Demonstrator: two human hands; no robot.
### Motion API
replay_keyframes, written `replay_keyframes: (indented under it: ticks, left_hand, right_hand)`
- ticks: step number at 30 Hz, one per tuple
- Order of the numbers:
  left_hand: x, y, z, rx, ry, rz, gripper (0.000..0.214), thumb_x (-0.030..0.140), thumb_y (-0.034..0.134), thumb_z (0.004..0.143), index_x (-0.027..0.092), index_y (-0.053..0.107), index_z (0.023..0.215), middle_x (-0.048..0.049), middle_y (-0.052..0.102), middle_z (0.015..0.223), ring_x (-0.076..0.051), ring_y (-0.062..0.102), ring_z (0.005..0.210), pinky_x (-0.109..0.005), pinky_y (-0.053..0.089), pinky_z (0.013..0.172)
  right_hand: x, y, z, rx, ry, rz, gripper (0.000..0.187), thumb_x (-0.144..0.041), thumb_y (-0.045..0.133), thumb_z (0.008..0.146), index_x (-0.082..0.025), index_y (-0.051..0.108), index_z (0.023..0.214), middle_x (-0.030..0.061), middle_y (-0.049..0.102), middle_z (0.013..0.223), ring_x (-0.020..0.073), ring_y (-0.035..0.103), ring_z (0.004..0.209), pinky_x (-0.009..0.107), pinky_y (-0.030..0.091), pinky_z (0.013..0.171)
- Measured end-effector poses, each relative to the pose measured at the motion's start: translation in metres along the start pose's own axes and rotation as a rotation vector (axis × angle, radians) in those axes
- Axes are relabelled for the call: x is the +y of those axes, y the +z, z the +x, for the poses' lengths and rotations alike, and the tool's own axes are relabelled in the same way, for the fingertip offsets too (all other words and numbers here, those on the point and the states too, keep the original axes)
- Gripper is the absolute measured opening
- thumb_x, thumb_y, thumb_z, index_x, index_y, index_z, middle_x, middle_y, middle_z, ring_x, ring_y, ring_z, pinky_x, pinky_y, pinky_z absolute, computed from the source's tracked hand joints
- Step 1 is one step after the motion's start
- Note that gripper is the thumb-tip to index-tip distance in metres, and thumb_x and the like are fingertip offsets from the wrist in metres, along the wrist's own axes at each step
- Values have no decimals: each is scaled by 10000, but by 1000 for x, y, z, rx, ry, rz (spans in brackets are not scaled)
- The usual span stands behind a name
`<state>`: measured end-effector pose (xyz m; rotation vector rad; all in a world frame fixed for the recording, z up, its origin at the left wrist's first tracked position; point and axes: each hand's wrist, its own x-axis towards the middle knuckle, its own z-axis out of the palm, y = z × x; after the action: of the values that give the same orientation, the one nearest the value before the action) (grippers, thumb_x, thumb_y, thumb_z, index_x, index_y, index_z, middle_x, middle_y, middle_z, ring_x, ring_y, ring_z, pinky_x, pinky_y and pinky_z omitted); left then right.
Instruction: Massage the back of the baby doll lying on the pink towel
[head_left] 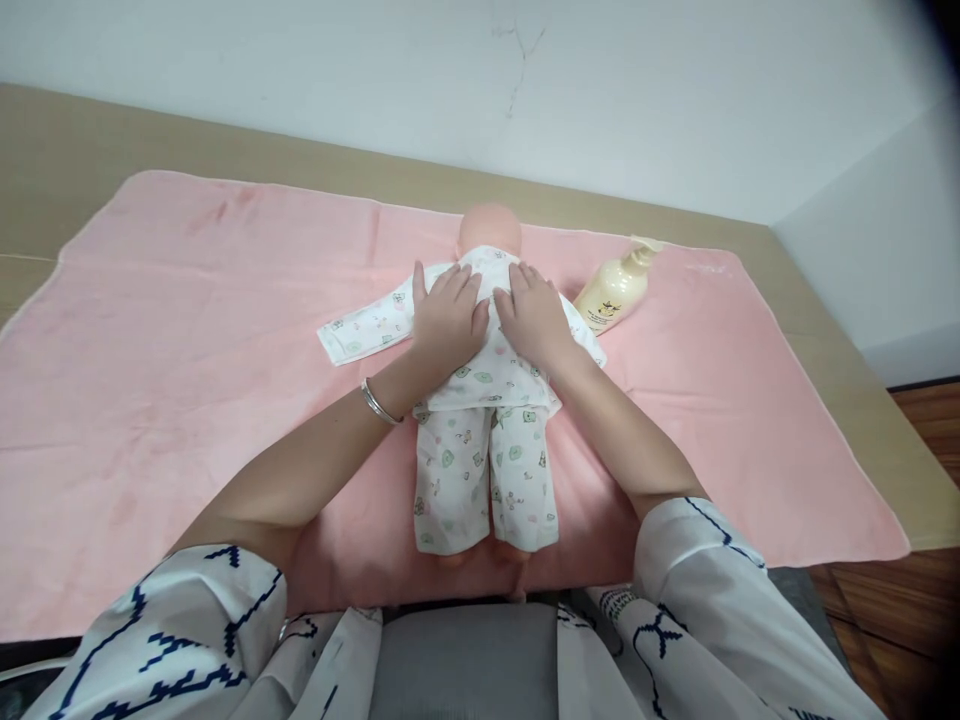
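A baby doll (489, 228) lies on a pink blanket, its head toward the wall and its feet toward me. It wears a white patterned top (487, 375) and matching trousers (452, 480). My left hand (448, 315) rests flat on the left of the doll's upper back, fingers apart, a silver bangle on the wrist. On the right of the upper back lies my right hand (534, 315), also flat with fingers spread. Both hands touch the cloth and hold nothing. The doll's face is not visible, and one sleeve stretches out to the left.
The pink blanket (210, 400) covers much of a wooden table (840, 370). A cream pump bottle (616, 288) lies tilted close to the doll's right-side sleeve. Behind the table rises a white wall (375, 90). Wooden flooring (892, 610) shows at the lower right.
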<state>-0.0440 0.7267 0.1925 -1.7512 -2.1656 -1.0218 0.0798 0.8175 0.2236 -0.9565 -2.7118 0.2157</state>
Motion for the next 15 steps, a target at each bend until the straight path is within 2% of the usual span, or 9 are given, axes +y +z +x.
replay_keyframes:
  ticks: [2,4,6,8,9,12,14,15]
  left_hand:
    - [5,-3,-2,20,34,3,447,341,274,1010,186,654,1186,-128,666,1266,-284,559,1274,-574,-65,1249]
    - [7,-3,-2,0,3,0,455,339,268,1008,188,645,1213,-128,649,1296,-284,526,1315,-570,-55,1251]
    - [4,-3,1,-46,-87,6,495,379,314,988,147,553,1354,-162,521,1452,-324,375,1438,-618,3,1234]
    - [0,-2,3,-88,-158,27,589,418,365,961,106,439,1454,-198,386,1547,-373,249,1490,-676,50,1199]
    - [-1,-2,4,-97,-169,40,610,424,383,953,101,414,1470,-207,364,1557,-385,239,1490,-688,63,1188]
    - [2,-4,3,-64,-88,76,525,357,380,964,117,466,1423,-204,445,1498,-353,345,1440,-654,63,1206]
    - [8,-7,1,-30,-1,81,439,303,345,981,126,549,1328,-192,538,1404,-315,450,1362,-607,109,1224]
    - [11,-8,1,-19,33,78,413,289,324,989,132,587,1266,-187,580,1344,-304,497,1311,-588,176,1214]
  right_hand:
    - [-23,-3,-20,-5,-41,-78,545,-232,349,1009,9,367,1497,229,353,1541,360,304,1452,525,260,1194]
    - [-35,-7,-31,5,-92,-109,533,-176,350,989,13,392,1485,224,361,1538,360,308,1449,501,259,1200]
    - [-28,-9,-25,0,-100,-76,514,-191,326,1005,-8,421,1475,199,380,1535,337,320,1448,480,257,1207]
    - [-6,-9,-5,-34,-73,0,521,-279,313,1037,-45,411,1492,166,363,1555,316,298,1463,488,245,1214]
    - [7,-9,7,-48,-54,32,554,-343,328,1043,-61,371,1518,157,324,1576,327,247,1484,517,226,1215]
    - [29,-5,27,-93,10,89,638,-466,319,1047,-70,313,1548,157,287,1592,334,205,1497,548,206,1212]
    - [18,-4,18,-69,42,34,614,-412,293,1054,-20,341,1523,198,327,1565,355,255,1475,550,231,1198]
    - [7,-5,8,-34,61,-19,588,-354,284,1052,19,361,1500,231,354,1541,369,288,1457,550,244,1189]
